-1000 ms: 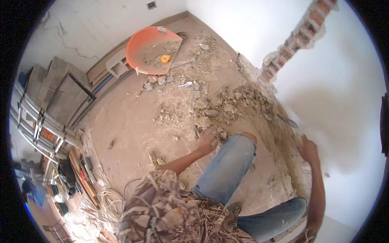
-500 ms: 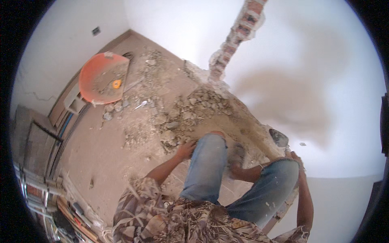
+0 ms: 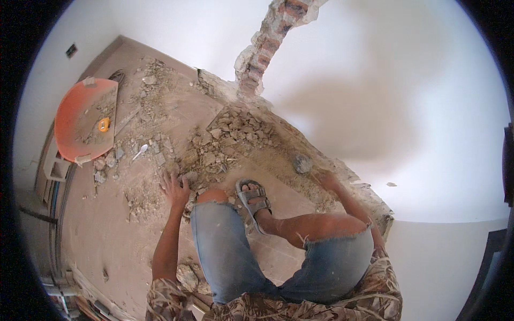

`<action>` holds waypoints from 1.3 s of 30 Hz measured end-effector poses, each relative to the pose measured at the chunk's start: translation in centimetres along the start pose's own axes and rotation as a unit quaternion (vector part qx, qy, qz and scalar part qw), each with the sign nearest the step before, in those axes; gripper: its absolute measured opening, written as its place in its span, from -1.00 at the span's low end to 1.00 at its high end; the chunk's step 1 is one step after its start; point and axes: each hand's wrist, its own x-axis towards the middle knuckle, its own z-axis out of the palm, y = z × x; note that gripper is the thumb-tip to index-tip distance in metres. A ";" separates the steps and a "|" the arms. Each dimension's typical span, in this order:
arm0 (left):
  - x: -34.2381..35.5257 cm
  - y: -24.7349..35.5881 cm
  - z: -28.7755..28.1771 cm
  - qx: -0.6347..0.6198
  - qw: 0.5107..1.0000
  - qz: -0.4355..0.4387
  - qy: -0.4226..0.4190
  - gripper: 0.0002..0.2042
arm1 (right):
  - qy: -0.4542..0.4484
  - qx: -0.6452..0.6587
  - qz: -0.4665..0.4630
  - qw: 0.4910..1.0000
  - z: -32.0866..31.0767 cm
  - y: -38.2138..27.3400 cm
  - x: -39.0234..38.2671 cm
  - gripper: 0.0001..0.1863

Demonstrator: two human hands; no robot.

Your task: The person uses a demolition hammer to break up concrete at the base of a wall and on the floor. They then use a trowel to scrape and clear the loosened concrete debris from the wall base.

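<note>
My left hand (image 3: pixel 174 188) is open with its fingers spread, low over the broken rubble left of my knee. A lump of rubble (image 3: pixel 188 178) lies right beside its fingers. My right hand (image 3: pixel 327 182) reaches along the foot of the white wall, its fingers stretched out and somewhat blurred. Just left of those fingers is a grey stone (image 3: pixel 302 163), apparently apart from the hand, on the dusty strip by the wall. A heap of broken masonry (image 3: pixel 227 134) lies between and beyond both hands.
An orange curved tub (image 3: pixel 69 125) with debris and a yellow tape measure (image 3: pixel 104 124) stands at left. A white spoon (image 3: pixel 140 152) lies on the floor. A chiselled brick channel (image 3: pixel 262 53) climbs the wall. My sandalled foot (image 3: pixel 252 195) is between my knees.
My view has shifted right. The grey stone and my right hand have moved left along the wall base, the hand coming away from beside my knee. My left hand has moved left, fingers now spread.
</note>
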 end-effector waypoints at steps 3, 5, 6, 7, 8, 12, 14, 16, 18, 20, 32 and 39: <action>0.2 0.0 0.3 -0.022 1.000 0.007 0.008 -0.43 | -0.037 -0.018 -0.011 0.999 0.3 0.6 3.7 -0.41; 0.3 0.0 0.5 -0.031 0.999 0.006 0.027 -0.43 | -0.017 0.078 0.003 0.997 0.8 0.8 6.0 -0.44; 0.4 0.0 0.6 -0.030 0.999 0.001 0.027 -0.43 | -0.032 0.068 -0.039 0.996 1.1 1.1 6.8 -0.44; 0.5 0.0 0.7 -0.024 0.999 -0.018 0.012 -0.44 | -0.049 0.058 -0.081 0.994 1.2 1.3 7.4 -0.45; 0.6 0.0 0.7 -0.027 0.999 -0.008 0.022 -0.44 | -0.048 0.047 -0.080 0.995 1.6 1.4 7.7 -0.45; 0.8 0.2 0.7 -0.033 0.999 -0.016 0.022 -0.44 | -0.007 -0.002 0.002 1.000 3.0 0.4 8.5 -0.45; 0.8 0.3 0.5 -0.035 0.999 -0.017 0.016 -0.44 | -0.001 -0.027 -0.001 1.000 3.4 -0.8 9.0 -0.44; 0.9 0.5 0.4 -0.040 0.999 -0.017 0.011 -0.44 | -0.013 0.019 0.005 1.000 3.1 -1.7 9.2 -0.44; 0.9 0.5 0.3 -0.034 0.999 -0.018 0.009 -0.44 | -0.032 -0.025 -0.004 0.999 2.0 -2.1 8.9 -0.44; 0.9 0.6 0.3 -0.033 0.999 -0.021 0.012 -0.45 | -0.053 -0.103 -0.030 0.993 0.4 -2.4 8.3 -0.45; 1.0 0.6 0.9 -0.039 0.997 -0.059 -0.012 -0.45 | 0.032 0.129 -0.042 0.990 5.4 -9.4 15.5 -0.46; -0.8 0.3 1.5 -0.125 0.979 -0.111 -0.119 -0.35 | 0.051 0.082 -0.135 0.986 2.1 -5.3 17.2 -0.50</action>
